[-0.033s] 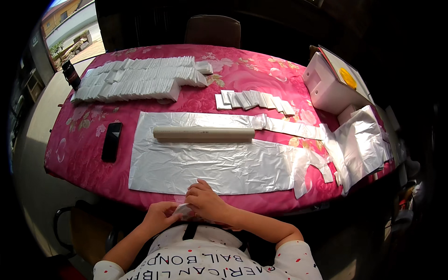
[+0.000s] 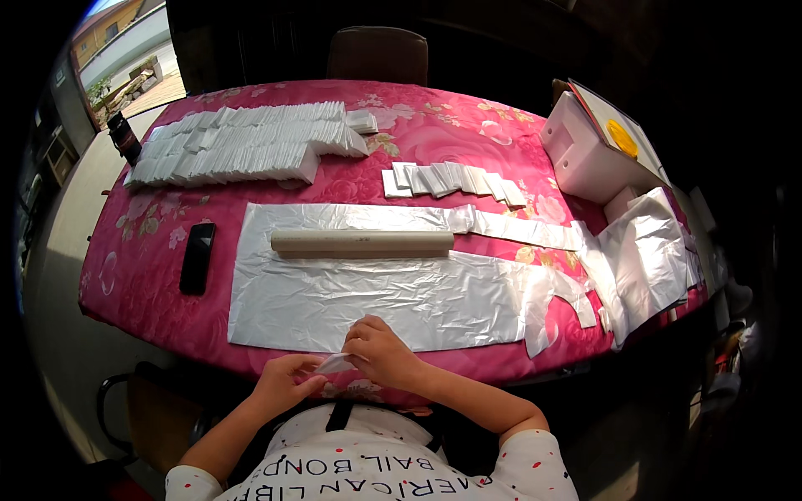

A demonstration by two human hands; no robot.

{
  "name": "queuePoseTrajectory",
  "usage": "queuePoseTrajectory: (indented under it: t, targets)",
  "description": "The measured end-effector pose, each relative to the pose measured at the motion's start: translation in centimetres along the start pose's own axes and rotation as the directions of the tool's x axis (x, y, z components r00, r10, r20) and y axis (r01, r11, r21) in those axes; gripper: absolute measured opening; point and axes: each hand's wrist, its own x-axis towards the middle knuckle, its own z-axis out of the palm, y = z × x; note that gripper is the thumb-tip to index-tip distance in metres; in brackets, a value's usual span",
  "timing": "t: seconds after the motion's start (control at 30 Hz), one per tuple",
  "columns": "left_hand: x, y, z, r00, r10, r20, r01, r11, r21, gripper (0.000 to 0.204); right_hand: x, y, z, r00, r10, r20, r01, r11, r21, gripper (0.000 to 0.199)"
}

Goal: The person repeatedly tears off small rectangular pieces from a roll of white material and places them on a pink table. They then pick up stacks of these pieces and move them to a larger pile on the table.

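Close to my body, at the near table edge, a small folded white plastic bag (image 2: 335, 363) is held between my two hands. My left hand (image 2: 288, 381) pinches its left side between thumb and fingers. On the other side, the fingers of my right hand (image 2: 380, 354) are closed on its right edge. Just beyond lies a flat, wrinkled silvery-white plastic bag (image 2: 368, 305), its handle straps stretching right. Across its far part rests a beige tube (image 2: 363, 242), which neither hand touches.
Packed rows of folded bags (image 2: 225, 150) fill the far left; a shorter overlapping row (image 2: 455, 179) lies mid-table. A black phone (image 2: 197, 259) is at left, a dark bottle (image 2: 124, 138) behind it. Loose bags (image 2: 639, 250) and a white foam box (image 2: 576, 154) stand at right.
Both hands have shifted slightly, the right one forward and to the right. The folded bag between them shows more of its surface. The tube and flat bag keep their places on the table.
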Motion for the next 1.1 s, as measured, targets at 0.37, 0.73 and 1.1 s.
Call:
queuePoseTrajectory:
  t: [0.37, 0.73, 1.1]
  targets:
    - [22.9, 4.3, -2.5, 0.997, 0.002, -0.073, -0.014, 0.987, -0.161, 0.039, -2.7, 26.0, -26.8, 0.482, 0.700, -0.527, -0.495, 0.714, 0.495, 0.027]
    - [41.1, 4.3, 2.8, 0.925, -0.344, -0.162, 0.294, 0.917, -0.268, 0.058, 0.1, 37.3, -27.6, 0.289, 0.657, -0.696, -0.889, 0.454, 0.060, 0.040]
    - [44.1, 7.8, 7.4, 0.917, -0.382, -0.117, 0.301, 0.854, -0.424, 0.044, 12.5, 31.5, -16.1, 0.522, 0.718, -0.459, -0.780, 0.620, 0.083, 0.043]
